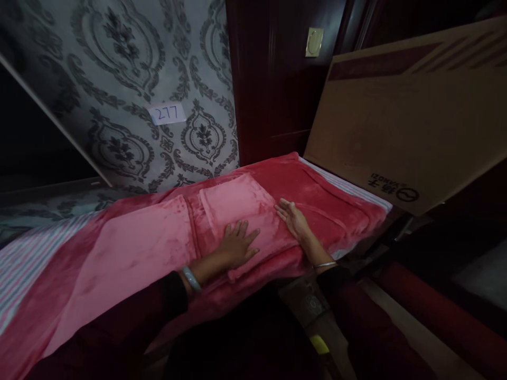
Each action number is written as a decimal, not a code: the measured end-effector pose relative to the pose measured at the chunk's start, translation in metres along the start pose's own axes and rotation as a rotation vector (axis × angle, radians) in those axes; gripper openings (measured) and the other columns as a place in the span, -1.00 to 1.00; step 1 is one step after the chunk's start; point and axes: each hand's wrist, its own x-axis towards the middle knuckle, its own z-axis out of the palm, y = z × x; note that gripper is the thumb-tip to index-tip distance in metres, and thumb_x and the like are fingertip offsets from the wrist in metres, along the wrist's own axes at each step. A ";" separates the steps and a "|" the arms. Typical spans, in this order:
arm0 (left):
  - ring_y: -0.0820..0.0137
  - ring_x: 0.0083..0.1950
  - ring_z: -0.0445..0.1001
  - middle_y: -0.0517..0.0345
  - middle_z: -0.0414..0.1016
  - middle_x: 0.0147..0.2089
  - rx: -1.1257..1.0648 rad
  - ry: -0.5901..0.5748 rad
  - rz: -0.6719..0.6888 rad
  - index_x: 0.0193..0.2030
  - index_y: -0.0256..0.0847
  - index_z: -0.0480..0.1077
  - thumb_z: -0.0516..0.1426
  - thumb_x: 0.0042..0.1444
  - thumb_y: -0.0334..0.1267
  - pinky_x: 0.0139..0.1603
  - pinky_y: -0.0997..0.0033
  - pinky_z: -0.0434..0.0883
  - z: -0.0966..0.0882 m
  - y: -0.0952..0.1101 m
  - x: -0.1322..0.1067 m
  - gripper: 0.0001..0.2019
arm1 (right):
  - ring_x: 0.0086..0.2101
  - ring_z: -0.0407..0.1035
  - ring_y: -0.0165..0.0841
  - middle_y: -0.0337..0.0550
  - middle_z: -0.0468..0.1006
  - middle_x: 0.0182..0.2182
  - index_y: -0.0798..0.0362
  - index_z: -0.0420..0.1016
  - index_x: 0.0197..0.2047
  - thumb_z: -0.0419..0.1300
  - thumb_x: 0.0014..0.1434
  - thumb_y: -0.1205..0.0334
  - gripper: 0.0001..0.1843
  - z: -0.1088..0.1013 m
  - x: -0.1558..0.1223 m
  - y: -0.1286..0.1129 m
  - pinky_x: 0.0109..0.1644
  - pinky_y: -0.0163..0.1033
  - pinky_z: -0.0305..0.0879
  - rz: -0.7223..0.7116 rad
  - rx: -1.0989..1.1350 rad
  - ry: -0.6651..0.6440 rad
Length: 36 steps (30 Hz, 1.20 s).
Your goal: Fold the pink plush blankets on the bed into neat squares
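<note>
My left hand (239,246) lies flat with spread fingers on a folded piece of pink plush fabric (233,200). At the right edge of that folded piece is my right hand (293,220), its fingers stretched out and its side against the cloth. Neither hand grips anything. Underneath, a red plush cloth (312,195) covers the long surface. To the left spreads a larger flat pink plush piece (134,243). Whether these pieces are garments or blankets I cannot tell.
Striped cloth (35,253) shows beneath the red cloth at the left. A large cardboard box (407,111) leans at the right. Behind are a patterned wall (119,95) with a paper label (168,113) reading 277, and a dark red wooden panel (273,79).
</note>
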 end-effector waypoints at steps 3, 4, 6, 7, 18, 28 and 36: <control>-0.07 0.63 -0.26 -0.19 -0.22 0.63 -0.001 -0.025 0.013 0.58 -0.04 0.01 -0.05 0.40 0.10 0.53 -0.29 -0.16 -0.003 -0.019 -0.018 -0.33 | 0.23 0.41 -0.15 -0.01 0.54 0.19 -0.08 0.60 -0.08 0.11 0.37 -0.13 -0.63 0.001 0.006 -0.008 0.39 0.12 0.27 0.045 -0.020 -0.005; -0.05 0.63 -0.23 -0.20 -0.18 0.63 -0.010 -0.030 0.024 0.57 -0.07 0.01 -0.04 0.40 0.09 0.54 -0.26 -0.15 -0.005 -0.025 -0.020 -0.32 | 0.22 0.42 -0.16 -0.02 0.54 0.19 -0.08 0.60 -0.08 0.10 0.37 -0.11 -0.64 0.004 0.010 -0.011 0.39 0.11 0.26 0.059 -0.032 -0.004; -0.02 0.62 -0.16 -0.25 -0.10 0.61 -0.033 -0.012 0.027 0.56 -0.16 0.04 -0.04 0.40 0.06 0.55 -0.22 -0.12 -0.014 -0.032 -0.016 -0.33 | 0.23 0.41 -0.19 -0.05 0.56 0.18 -0.09 0.60 -0.08 0.09 0.39 -0.08 -0.67 0.016 0.024 -0.020 0.40 0.10 0.24 0.062 -0.055 -0.002; -0.01 0.62 -0.13 -0.28 -0.07 0.60 -0.044 0.012 0.017 0.55 -0.21 0.05 -0.05 0.41 0.04 0.55 -0.22 -0.10 -0.019 -0.032 -0.010 -0.33 | 0.24 0.40 -0.21 -0.06 0.56 0.18 -0.09 0.60 -0.07 0.09 0.40 -0.06 -0.68 0.025 0.032 -0.023 0.40 0.09 0.23 0.051 -0.060 -0.007; 0.07 0.63 -0.18 -0.18 -0.10 0.62 -0.061 0.200 -0.020 0.56 -0.30 -0.03 -0.19 0.45 -0.09 0.54 -0.34 -0.16 -0.007 0.004 0.090 -0.37 | 0.25 0.39 -0.26 -0.03 0.57 0.16 -0.06 0.54 -0.05 0.12 0.33 -0.03 -0.70 0.074 0.075 0.026 0.40 0.06 0.23 0.004 0.044 0.001; -0.23 0.61 -0.26 -0.33 -0.23 0.62 -0.023 0.186 -0.236 0.59 -0.24 -0.05 -0.13 0.36 0.26 0.49 -0.44 -0.17 -0.004 -0.019 0.063 -0.18 | 0.18 0.46 -0.26 0.01 0.56 0.16 -0.06 0.50 -0.02 0.15 0.29 -0.08 -0.66 0.058 0.076 0.049 0.37 0.01 0.30 -0.095 0.029 0.011; -0.22 0.59 -0.11 -0.49 -0.03 0.56 0.067 0.107 -0.329 0.54 -0.46 0.02 -0.03 0.35 0.16 0.52 -0.27 -0.11 -0.013 -0.049 0.013 -0.17 | 0.23 0.41 -0.28 -0.02 0.54 0.19 -0.07 0.49 0.05 0.10 0.34 -0.04 -0.66 0.060 0.078 0.042 0.40 0.06 0.25 0.049 -0.010 0.032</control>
